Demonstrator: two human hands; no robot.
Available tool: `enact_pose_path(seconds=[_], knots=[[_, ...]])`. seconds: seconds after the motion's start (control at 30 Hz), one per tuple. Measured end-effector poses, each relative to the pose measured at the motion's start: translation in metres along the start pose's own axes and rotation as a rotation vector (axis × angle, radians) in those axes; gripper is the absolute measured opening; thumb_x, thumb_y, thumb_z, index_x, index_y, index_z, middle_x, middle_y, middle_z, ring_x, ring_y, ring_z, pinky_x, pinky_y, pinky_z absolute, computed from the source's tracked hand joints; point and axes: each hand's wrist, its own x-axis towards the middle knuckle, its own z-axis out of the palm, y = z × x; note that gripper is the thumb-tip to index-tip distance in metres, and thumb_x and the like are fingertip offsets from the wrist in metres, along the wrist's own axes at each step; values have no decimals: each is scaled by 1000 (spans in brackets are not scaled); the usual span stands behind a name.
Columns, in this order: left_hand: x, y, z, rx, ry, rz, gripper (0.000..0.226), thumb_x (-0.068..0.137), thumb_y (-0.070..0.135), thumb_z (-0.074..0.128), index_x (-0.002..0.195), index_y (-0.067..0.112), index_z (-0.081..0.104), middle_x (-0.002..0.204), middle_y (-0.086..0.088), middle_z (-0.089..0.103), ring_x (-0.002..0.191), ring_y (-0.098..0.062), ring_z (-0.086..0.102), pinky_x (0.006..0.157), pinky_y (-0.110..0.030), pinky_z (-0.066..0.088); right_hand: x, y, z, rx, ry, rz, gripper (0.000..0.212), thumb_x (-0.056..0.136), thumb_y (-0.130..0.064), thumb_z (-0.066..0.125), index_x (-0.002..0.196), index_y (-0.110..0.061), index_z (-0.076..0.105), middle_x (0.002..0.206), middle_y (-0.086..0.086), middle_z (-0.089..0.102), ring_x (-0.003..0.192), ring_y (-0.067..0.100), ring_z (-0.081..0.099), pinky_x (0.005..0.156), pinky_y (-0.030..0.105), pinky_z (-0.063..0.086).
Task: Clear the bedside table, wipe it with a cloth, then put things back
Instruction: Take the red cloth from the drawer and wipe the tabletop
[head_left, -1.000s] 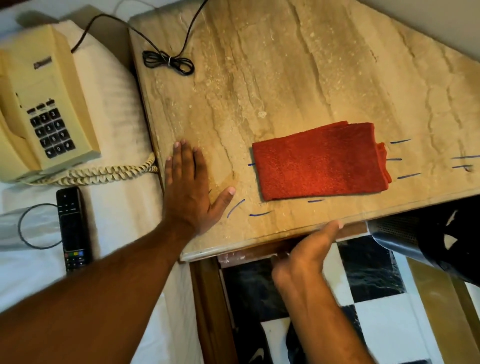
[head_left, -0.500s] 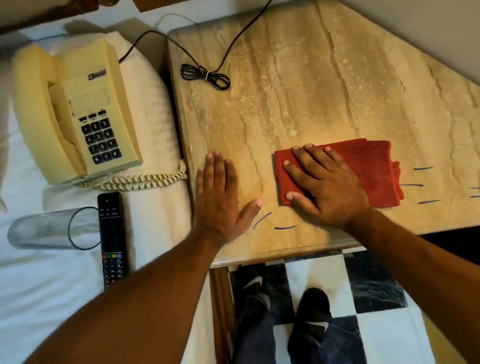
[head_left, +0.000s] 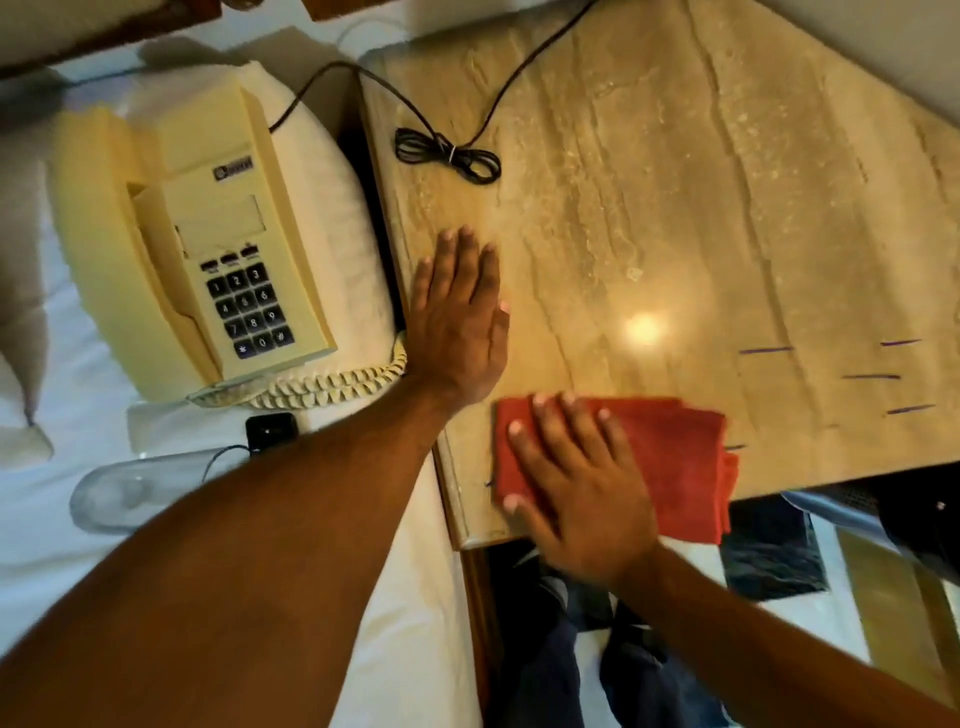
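Note:
The beige marble bedside table top (head_left: 675, 208) fills the upper right. A folded red cloth (head_left: 680, 457) lies at the table's front left corner, its right part hanging over the front edge. My right hand (head_left: 576, 483) presses flat on the cloth's left half, fingers spread. My left hand (head_left: 460, 317) rests flat on the table's left edge, holding nothing. A cream push-button telephone (head_left: 192, 249) sits on the white bed at left, its coiled cord (head_left: 322, 387) below it. A black remote (head_left: 270, 431) and a clear glass (head_left: 135, 493) lie on the bed, partly behind my left forearm.
A black cable bundle (head_left: 447, 156) lies on the table's back left, its wire running off the far edge. Short blue pen marks (head_left: 872, 376) streak the table at right. Below the front edge are a black-and-white tiled floor (head_left: 769, 561) and my feet.
My right hand came up from below the table, landed on the red cloth and slid it left and toward the front corner. My left hand stayed flat on the table's left edge.

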Motion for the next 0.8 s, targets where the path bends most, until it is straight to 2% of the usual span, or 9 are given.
enact_pose_path(seconds=[0.1, 0.17, 0.2, 0.33, 0.4, 0.47, 0.53, 0.6, 0.8], knots=[[0, 2, -2, -16, -16, 17, 60, 101, 32, 31, 156, 7, 28, 165, -18, 22, 155, -35, 11, 125, -50, 9, -13, 18, -2, -109, -160, -466, 61, 101, -51, 40, 155, -24, 34, 164, 7, 27, 153, 32, 18, 122, 54, 12], [-2, 1, 1, -20, -4, 13, 60, 101, 31, 33, 155, 6, 29, 165, -18, 23, 155, -36, 12, 125, -50, 9, 6, 46, -12, -164, -207, -654, 58, 102, -49, 40, 155, -25, 35, 163, 6, 30, 152, 30, 21, 124, 50, 10], [-2, 0, 1, -24, 4, 3, 60, 101, 31, 32, 155, 6, 29, 165, -18, 23, 155, -36, 12, 125, -51, 9, 16, 55, -16, -175, -194, -644, 58, 102, -49, 40, 155, -24, 35, 163, 6, 30, 152, 29, 22, 124, 50, 12], [0, 0, 1, -35, -17, 2, 62, 100, 31, 31, 156, 6, 28, 166, -18, 21, 155, -36, 10, 125, -52, 9, 18, 8, 1, -80, -56, -165, 59, 101, -51, 37, 154, -24, 36, 163, 7, 31, 153, 31, 18, 123, 54, 13], [0, 0, -2, -40, -29, 1, 62, 100, 31, 31, 156, 7, 26, 166, -18, 19, 156, -36, 8, 126, -51, 8, -4, -8, 10, -79, -91, -280, 59, 101, -50, 37, 155, -26, 33, 165, 5, 28, 154, 31, 14, 123, 53, 8], [0, 1, -2, -42, -40, 9, 62, 101, 31, 30, 157, 7, 24, 167, -17, 16, 156, -35, 6, 126, -51, 6, -9, 19, 3, -149, -175, -556, 58, 102, -47, 38, 156, -29, 29, 165, 3, 26, 154, 30, 16, 124, 50, 5], [-1, 2, -1, -46, -36, 8, 62, 101, 32, 28, 157, 6, 23, 167, -18, 16, 156, -35, 6, 126, -52, 6, 0, 56, -13, -198, -197, -653, 58, 102, -48, 37, 157, -30, 28, 165, 1, 24, 154, 29, 17, 124, 49, 4], [-1, 2, 0, -42, -26, 0, 63, 100, 33, 27, 157, 6, 25, 166, -19, 18, 156, -36, 8, 126, -52, 7, 15, 86, -28, -219, -137, -491, 60, 101, -53, 35, 156, -30, 30, 165, 3, 24, 153, 34, 18, 123, 53, 8], [-1, 6, 1, -11, -5, 2, 61, 102, 31, 31, 157, 6, 25, 166, -19, 19, 155, -36, 10, 126, -52, 9, 58, 87, -39, -199, 158, 400, 69, 95, -67, 29, 156, -35, 26, 167, 4, 20, 153, 41, 11, 116, 66, 2]])
